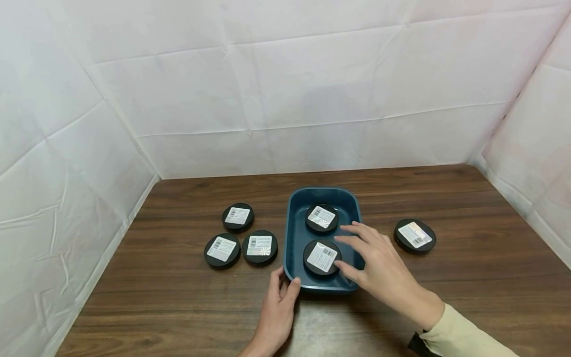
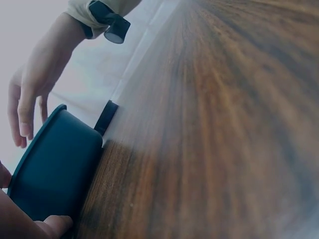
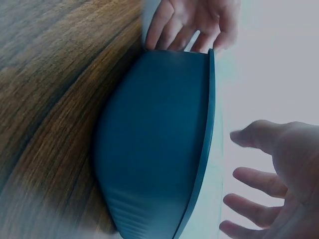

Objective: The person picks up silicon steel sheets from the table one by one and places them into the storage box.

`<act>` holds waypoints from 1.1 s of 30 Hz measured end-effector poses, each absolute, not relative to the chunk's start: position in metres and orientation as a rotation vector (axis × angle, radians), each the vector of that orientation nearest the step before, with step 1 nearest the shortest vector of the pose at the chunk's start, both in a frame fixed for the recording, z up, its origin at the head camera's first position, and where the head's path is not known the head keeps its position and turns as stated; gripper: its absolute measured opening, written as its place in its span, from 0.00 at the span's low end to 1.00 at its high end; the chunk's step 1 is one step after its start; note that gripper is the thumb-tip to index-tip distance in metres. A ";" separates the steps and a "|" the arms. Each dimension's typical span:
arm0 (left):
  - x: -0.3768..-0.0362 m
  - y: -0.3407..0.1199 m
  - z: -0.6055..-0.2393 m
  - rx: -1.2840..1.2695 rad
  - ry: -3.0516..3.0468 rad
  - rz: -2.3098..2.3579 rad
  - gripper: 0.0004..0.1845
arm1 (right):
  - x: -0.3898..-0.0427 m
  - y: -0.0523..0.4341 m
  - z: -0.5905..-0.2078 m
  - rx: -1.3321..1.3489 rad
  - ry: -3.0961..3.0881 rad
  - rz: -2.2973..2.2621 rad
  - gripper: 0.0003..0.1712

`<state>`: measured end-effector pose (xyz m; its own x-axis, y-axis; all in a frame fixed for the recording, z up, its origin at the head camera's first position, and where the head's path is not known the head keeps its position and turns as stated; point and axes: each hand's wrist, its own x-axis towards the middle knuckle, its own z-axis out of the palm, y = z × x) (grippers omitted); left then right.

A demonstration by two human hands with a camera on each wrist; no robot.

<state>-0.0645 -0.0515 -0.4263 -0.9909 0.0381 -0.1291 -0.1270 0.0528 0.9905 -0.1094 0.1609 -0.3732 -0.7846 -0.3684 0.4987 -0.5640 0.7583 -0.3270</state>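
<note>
Disc [image 1: 322, 258], black, round, plastic-looking | likely light; take rim | right grip [image 1: 381, 259] spread, left grip [image 1: 277, 310] holding blue oblong plastic tray [image 1: 295, 223]

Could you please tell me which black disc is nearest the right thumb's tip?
The front disc in the blue tray; the back disc there lies farther off, and four others lie outside.

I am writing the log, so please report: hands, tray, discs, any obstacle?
Left hand holds tray by near left corner. Right hand above tray, gripping nothing. Two discs inside, four on table. No obstruction visible.
</note>
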 end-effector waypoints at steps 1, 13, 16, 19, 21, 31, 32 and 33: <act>-0.064 -0.052 -0.427 -0.095 2.188 2.081 0.28 | -0.109 0.162 -0.373 0.689 -2.530 0.668 0.26; -0.064 -0.052 -0.426 -0.095 2.187 2.095 0.28 | -0.110 0.171 -0.374 0.563 -2.510 0.731 0.24; -0.065 -0.051 -0.425 -0.099 2.187 2.088 0.28 | -0.109 0.173 -0.374 0.530 -2.513 0.736 0.23; -0.065 -0.051 -0.426 -0.105 2.185 2.084 0.28 | -0.107 0.175 -0.375 0.500 -2.515 0.750 0.23; -0.065 -0.051 -0.425 -0.107 2.183 2.085 0.28 | -0.106 0.176 -0.376 0.486 -2.513 0.764 0.23; -0.065 -0.050 -0.426 -0.108 2.176 2.101 0.27 | -0.101 0.183 -0.384 0.437 -2.510 0.789 0.25; -0.065 -0.050 -0.426 -0.107 2.175 2.102 0.27 | -0.101 0.183 -0.384 0.434 -2.510 0.788 0.26; -0.065 -0.051 -0.426 -0.105 2.174 2.103 0.27 | -0.100 0.184 -0.385 0.432 -2.512 0.788 0.26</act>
